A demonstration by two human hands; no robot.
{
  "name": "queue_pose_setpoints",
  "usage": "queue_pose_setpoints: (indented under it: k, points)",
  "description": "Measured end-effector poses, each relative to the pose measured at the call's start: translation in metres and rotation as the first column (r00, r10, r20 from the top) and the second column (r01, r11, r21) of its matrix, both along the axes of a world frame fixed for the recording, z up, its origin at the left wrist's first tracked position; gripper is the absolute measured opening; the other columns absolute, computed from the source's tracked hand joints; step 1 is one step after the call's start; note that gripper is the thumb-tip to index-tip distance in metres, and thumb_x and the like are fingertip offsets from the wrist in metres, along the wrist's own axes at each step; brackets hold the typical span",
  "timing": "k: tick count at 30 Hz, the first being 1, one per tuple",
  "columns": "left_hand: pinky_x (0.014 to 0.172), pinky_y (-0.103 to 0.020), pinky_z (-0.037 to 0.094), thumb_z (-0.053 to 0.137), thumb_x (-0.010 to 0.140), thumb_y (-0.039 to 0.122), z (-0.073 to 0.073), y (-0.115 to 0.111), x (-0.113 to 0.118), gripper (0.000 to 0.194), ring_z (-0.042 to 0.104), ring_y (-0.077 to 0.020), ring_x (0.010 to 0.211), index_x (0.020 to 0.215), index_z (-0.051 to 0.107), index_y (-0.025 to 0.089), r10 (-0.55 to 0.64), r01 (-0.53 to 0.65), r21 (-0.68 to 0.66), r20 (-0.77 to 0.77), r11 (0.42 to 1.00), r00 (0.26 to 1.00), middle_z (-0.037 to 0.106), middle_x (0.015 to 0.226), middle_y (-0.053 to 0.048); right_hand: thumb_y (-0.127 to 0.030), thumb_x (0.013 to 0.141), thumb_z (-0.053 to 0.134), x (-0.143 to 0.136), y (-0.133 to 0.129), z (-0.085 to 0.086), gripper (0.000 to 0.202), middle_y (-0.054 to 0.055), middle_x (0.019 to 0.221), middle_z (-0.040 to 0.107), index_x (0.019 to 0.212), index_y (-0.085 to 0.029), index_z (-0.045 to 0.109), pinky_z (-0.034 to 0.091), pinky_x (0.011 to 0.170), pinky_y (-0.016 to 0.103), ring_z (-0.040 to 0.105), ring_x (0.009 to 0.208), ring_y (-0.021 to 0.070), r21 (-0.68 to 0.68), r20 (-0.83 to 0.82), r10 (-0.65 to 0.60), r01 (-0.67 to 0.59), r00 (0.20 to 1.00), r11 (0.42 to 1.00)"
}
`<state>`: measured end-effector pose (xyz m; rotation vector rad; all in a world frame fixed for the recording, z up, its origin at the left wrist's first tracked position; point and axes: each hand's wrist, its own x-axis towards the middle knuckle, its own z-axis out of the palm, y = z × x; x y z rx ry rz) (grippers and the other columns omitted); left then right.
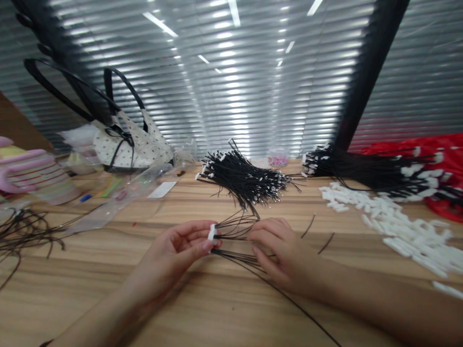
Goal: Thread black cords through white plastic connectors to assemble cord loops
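Wood-grain tabletop (108,279) is running below a backdrop of closed horizontal blinds (253,96), with ceiling lights reflecting in the slats.

Left hand (177,250): the fingers are pinching a small white connector (211,233) between thumb and forefinger, holding it end-on toward the other hand, apparently so its openings are facing the incoming wires.

Right hand (278,250): the fingers are curling closed around thin black wires (235,226), just right of the connector; these are fanning from the connector and trailing across the tabletop under the palm. Whether one wire is being singled out cannot be told.

Beyond the fingers: a loose bundle of black wires (246,180) is lying near, within easy reach as stock. Farther right, a larger wire bundle (361,168) with white ends is resting partly on red cloth (434,154).

Right of the right hand: a heap of white connector housings (398,226) is spreading over the tabletop, well apart.

Between the bundles: a small clear jar (278,158) with pink contents.

Left of the left hand, well apart: a dotted handbag (133,144) with black handles, clear plastic bags (119,197), a striped pink item (36,173), and a tangle of dark wires (25,231) at the edge.
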<state>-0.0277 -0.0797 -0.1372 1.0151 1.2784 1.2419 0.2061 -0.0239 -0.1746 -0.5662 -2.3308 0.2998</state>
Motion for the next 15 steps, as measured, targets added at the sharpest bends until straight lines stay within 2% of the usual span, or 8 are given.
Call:
queue_pose_setpoints:
  k: [7, 11, 15]
  points:
    - [0.076, -0.022, 0.057, 0.089, 0.065, 0.021, 0.0079, -0.0038, 0.0092, 0.036, 0.073, -0.0156, 0.077, 0.099, 0.078, 0.017, 0.011, -0.011, -0.001, -0.029, 1.000, 1.000, 0.081, 0.093, -0.008, -0.015, 0.095, 0.046, 0.0002, 0.0025, -0.0013, 0.020, 0.011, 0.100, 0.068, 0.098, -0.014, 0.066, 0.042, 0.089, 0.039, 0.059, 0.097, 0.0207, -0.028, 0.100, 0.013, -0.010, 0.995, 1.000]
    - [0.079, -0.026, 0.057, 0.089, 0.064, 0.024, 0.0047, -0.0020, 0.0056, 0.034, 0.074, -0.0184, 0.080, 0.096, 0.078, 0.017, 0.029, -0.030, -0.018, -0.064, 0.999, 0.998, 0.081, 0.093, -0.009, -0.014, 0.094, 0.045, -0.0009, -0.0013, 0.0011, 0.023, 0.011, 0.101, 0.068, 0.100, -0.013, 0.067, 0.042, 0.091, 0.040, 0.060, 0.097, 0.0214, -0.067, 0.150, 0.011, -0.001, 0.989, 0.998]
    - [0.075, -0.022, 0.057, 0.091, 0.062, 0.026, 0.0001, -0.0008, 0.0023, 0.034, 0.074, -0.0172, 0.078, 0.092, 0.079, 0.018, 0.030, -0.032, -0.034, -0.051, 0.999, 0.998, 0.080, 0.087, -0.007, -0.014, 0.094, 0.044, -0.0004, -0.0021, 0.0049, 0.023, 0.012, 0.103, 0.068, 0.101, -0.012, 0.066, 0.042, 0.092, 0.042, 0.060, 0.100, 0.0237, -0.092, 0.219, -0.029, 0.050, 0.975, 0.994]
